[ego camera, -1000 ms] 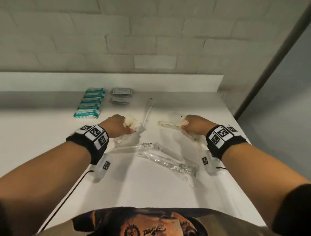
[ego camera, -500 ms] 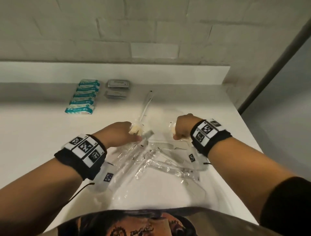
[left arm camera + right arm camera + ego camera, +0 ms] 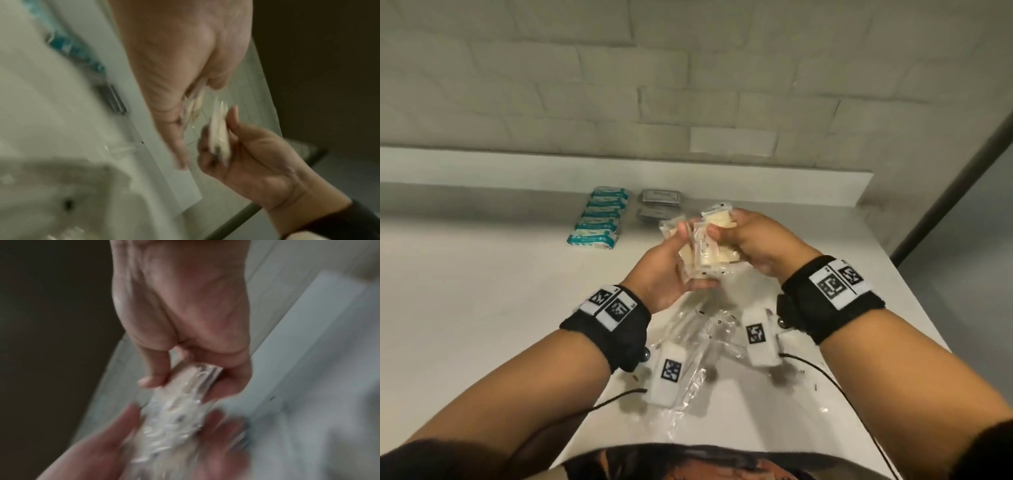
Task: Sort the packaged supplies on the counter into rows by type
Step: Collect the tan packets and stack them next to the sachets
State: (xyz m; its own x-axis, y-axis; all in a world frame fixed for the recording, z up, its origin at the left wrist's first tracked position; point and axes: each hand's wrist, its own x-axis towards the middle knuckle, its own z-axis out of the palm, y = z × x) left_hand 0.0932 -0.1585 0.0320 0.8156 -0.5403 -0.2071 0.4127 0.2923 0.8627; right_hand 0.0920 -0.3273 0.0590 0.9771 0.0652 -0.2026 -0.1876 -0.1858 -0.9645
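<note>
Both hands are raised above the white counter, meeting over a bunch of small clear packets with cream-coloured contents. The left hand cups the bunch from below, thumb on top; the right hand pinches the upper packets between thumb and curled fingers. What the cream pieces are cannot be told. The bunch stands roughly upright, its long axis running away from the person, top edges toward the wall.

At the back of the counter is a row of teal-and-white packets, stacked in a line running front to back. Just to its right lie grey foil packets, two visible, one behind the other. Clear plastic sleeves holding long thin items lie under the wrists, near the front edge, overlapping and slanted.

The right wrist view shows the packets' layered edges clamped by the thumb, blurred. The left wrist view shows the right hand gripping cream packets edge-on, plus blurred teal packets, and only the head view shows the rows clearly.
</note>
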